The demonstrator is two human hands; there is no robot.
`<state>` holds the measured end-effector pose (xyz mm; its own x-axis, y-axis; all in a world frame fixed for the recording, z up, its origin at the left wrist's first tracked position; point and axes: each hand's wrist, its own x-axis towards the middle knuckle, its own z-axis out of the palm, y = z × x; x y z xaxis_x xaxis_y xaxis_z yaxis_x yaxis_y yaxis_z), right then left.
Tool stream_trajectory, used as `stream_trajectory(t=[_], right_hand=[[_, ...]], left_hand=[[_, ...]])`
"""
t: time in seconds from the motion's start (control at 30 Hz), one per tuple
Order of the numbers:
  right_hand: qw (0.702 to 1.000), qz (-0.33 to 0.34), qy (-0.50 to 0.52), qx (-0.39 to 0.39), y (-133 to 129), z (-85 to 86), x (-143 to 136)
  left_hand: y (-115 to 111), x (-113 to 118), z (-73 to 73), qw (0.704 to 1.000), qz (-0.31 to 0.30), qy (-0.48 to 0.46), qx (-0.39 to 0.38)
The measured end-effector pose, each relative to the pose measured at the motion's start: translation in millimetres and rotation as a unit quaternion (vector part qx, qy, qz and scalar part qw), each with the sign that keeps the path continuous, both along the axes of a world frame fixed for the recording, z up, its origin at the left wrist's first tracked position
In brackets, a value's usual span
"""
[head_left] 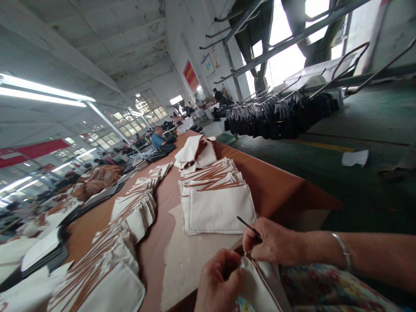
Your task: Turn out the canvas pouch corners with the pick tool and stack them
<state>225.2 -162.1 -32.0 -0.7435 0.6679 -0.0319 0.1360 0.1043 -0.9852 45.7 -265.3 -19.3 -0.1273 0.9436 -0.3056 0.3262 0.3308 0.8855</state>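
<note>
Pouch (260, 281) white, brown-piped, at worktop (276, 182) edge | left hand (217, 281) fingers pinching its cloth | right hand (276, 242) fingers pinching thin dark tool (247, 224) | stacked pouches (217, 208) just beyond

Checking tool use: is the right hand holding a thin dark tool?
Yes, the right hand grips a thin dark tool above the pouch that the left hand holds.

A table (276, 186) ran from near to far. On it, a row of overlapped pouches (214, 190) lay right of a second row (136, 208). Near, below them, two hands (247, 264) held a pouch (260, 286). Far right stood a rack of bags (279, 117).
</note>
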Motion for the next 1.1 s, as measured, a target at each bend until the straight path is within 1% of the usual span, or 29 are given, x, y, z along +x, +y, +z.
stream_trajectory(t=[0.1, 0.27, 0.37, 0.43, 0.53, 0.7, 0.8, 0.87, 0.93, 1.0, 1.1], right_hand=[[1.000, 0.001, -0.007, -0.007, 1, -2.6, 0], [1.000, 0.005, 0.009, -0.002, 0, -2.8, -1], [1.000, 0.000, 0.012, 0.002, -2, -1.9, -1], [1.000, -0.004, 0.014, 0.007, -2, -1.2, -1], [1.000, -0.007, 0.011, 0.010, -3, 0.4, 0], [1.000, -0.009, 0.006, 0.007, -2, 1.2, 0], [1.000, 0.001, 0.000, -0.014, 0, -0.8, -1], [0.999, 0.017, -0.003, -0.042, 1, -2.2, -2], [0.997, 0.038, 0.006, -0.069, 2, -3.0, -3], [0.995, 0.049, 0.013, -0.091, 3, -3.0, -2], [0.990, 0.046, -0.022, -0.129, 3, -2.8, -1]], left_hand=[[-1, 3, 1.2, 1.000, 0.020, 0.011, 0.020], [2, 5, 4.0, 0.999, 0.034, -0.013, 0.000], [5, 9, 4.6, 0.999, 0.040, 0.012, -0.005], [6, 14, 5.5, 0.998, 0.040, 0.050, -0.001], [4, 20, 7.1, 0.993, 0.038, 0.111, 0.029], [-3, 18, 4.0, 0.987, 0.035, 0.131, 0.088], [-6, 12, -2.3, 0.969, 0.001, 0.180, 0.167], [-7, 8, -6.9, 0.946, -0.021, 0.221, 0.236], [-8, 5, -11.1, 0.924, -0.030, 0.244, 0.295], [-8, 2, -14.9, 0.908, -0.041, 0.249, 0.335], [-9, -4, -20.8, 0.888, -0.080, 0.269, 0.363]])
